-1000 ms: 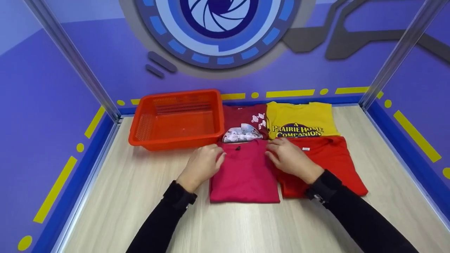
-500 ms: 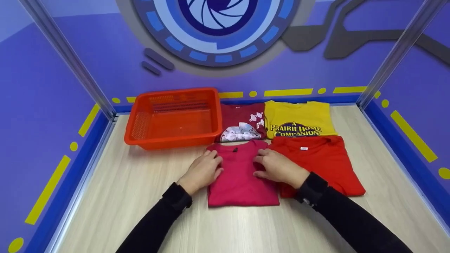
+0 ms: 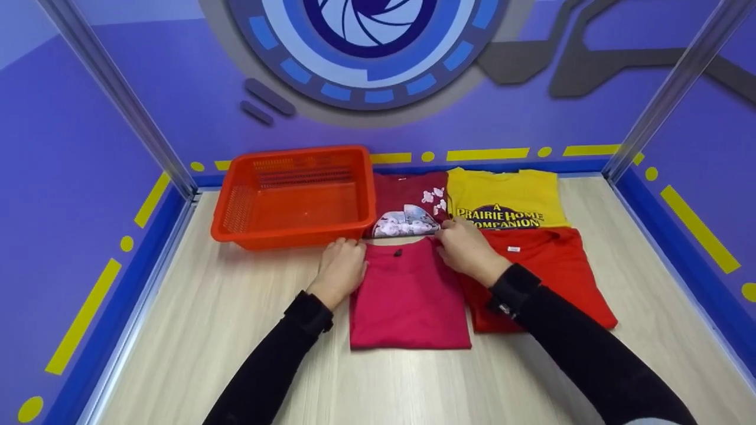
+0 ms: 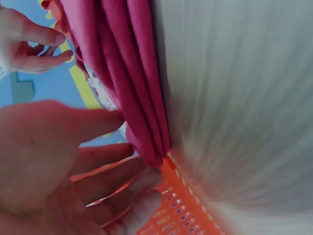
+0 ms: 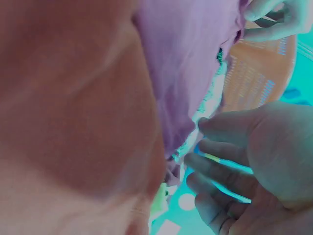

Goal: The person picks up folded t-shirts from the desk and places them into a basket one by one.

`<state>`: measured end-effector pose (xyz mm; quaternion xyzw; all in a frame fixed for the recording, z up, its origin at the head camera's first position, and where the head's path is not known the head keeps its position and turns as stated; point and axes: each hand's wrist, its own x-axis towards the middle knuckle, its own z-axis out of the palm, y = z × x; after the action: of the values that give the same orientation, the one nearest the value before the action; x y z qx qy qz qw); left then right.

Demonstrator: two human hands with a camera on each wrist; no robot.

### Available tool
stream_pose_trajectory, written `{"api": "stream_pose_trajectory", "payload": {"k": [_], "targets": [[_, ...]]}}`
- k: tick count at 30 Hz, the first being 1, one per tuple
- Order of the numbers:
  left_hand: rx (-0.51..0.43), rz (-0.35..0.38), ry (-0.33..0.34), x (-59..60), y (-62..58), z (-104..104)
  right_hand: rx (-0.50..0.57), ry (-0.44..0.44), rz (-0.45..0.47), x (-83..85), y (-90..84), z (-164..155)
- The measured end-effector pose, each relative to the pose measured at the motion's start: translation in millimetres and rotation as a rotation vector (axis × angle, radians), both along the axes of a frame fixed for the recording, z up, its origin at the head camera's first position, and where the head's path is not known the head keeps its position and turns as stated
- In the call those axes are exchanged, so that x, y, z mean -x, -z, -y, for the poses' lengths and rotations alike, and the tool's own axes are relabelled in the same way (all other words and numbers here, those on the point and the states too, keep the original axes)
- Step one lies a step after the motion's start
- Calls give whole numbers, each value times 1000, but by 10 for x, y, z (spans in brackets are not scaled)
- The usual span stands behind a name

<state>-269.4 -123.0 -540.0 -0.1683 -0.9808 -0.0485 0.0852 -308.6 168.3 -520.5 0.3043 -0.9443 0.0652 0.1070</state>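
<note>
A folded pink T-shirt (image 3: pixel 409 301) lies on the table, its collar toward the back wall. At its back left corner is my left hand (image 3: pixel 342 268), next to the basket's front edge. In the left wrist view, the thumb and fingertips (image 4: pixel 149 178) of that hand meet the layered fold of the shirt, fingers fairly straight. My right hand (image 3: pixel 469 248) is at the shirt's back right corner, near the folded red T-shirt (image 3: pixel 543 283). In the right wrist view its fingers (image 5: pixel 220 169) are loosely extended beside the cloth, with no grip showing.
An orange plastic basket (image 3: pixel 307 233) stands at the back left. Behind the pink shirt lie a folded dark red T-shirt (image 3: pixel 407 192) with a white print and a folded yellow T-shirt (image 3: pixel 508 189). Blue-purple panels (image 3: pixel 177 77) enclose the table (image 3: pixel 236 313).
My hands first moved inward and toward me along the pink shirt's sides, then back out to its rear corners. The shirt's front edge sits slightly nearer to me.
</note>
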Motion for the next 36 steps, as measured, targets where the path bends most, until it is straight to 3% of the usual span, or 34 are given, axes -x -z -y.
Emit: {"api": "stream_pose_trajectory", "payload": {"k": [5,11,19,23,27,31,36], "targets": [[27,84,-4,51,0,-22,-145,64,99,66,37,45],[-40,200,-9,109,-21,-31,-143,64,208,94,57,6],[-33,300,-51,157,-78,-52,-147,70,291,138,37,23],[-47,293,-54,167,-64,-46,-127,62,260,133,31,9],[-62,236,-29,138,-19,-14,-65,47,244,125,20,-25],[-94,162,6,83,-35,42,46,57,326,113,-51,-72],[-187,101,51,-14,-222,150,250,112,464,58,-239,-160]]}}
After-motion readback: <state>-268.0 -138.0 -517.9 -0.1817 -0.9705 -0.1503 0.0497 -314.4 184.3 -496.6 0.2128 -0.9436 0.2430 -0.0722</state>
